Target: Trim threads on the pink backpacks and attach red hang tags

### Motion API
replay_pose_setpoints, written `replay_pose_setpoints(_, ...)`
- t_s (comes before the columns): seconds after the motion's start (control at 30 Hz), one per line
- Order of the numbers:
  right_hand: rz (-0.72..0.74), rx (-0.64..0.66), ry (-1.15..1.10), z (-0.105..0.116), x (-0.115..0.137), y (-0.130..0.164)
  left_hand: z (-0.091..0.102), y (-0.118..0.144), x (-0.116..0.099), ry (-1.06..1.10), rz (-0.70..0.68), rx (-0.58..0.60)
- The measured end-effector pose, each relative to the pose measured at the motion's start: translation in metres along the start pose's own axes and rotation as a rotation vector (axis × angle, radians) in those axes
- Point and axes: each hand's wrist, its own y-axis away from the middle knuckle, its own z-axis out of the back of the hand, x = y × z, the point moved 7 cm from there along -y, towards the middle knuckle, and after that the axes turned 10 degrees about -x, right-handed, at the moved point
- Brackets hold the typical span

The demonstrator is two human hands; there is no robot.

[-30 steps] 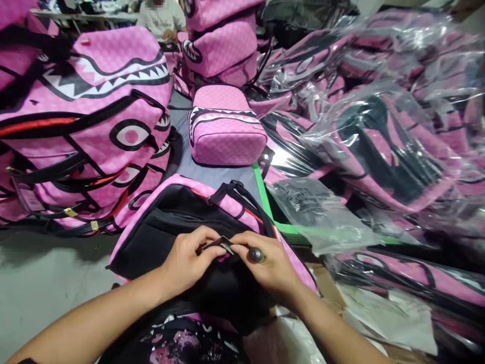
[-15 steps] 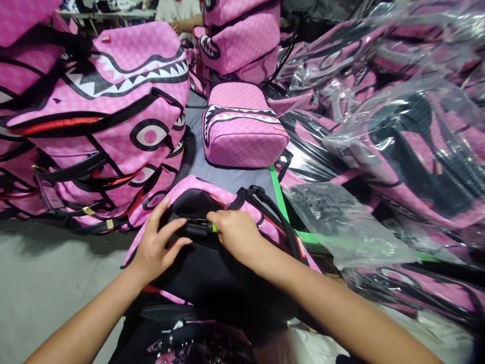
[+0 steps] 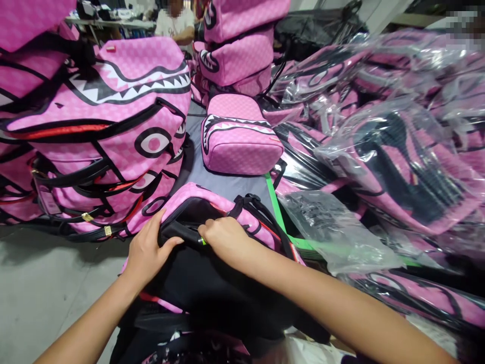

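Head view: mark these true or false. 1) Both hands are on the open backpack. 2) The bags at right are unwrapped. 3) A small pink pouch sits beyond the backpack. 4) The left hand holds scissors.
1) True: the left hand and right hand grip the backpack at its black opening.
2) False: the bags at right are in clear plastic.
3) True: the pouch lies on the grey table.
4) False: it grips only the backpack's edge.
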Motion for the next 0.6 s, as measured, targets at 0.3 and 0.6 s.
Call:
replay_pose_setpoints(0.3,0.046,-0.303,-0.265,0.021,0.019,-0.038,-0.005,0.005,0.019,0.081,0.046,0.047)
replay_pose_setpoints(0.6,-0.113,0.061,0.125,0.005,-0.028,0.027,-0.017,0.001,0.038,0.192,0.323,0.231)
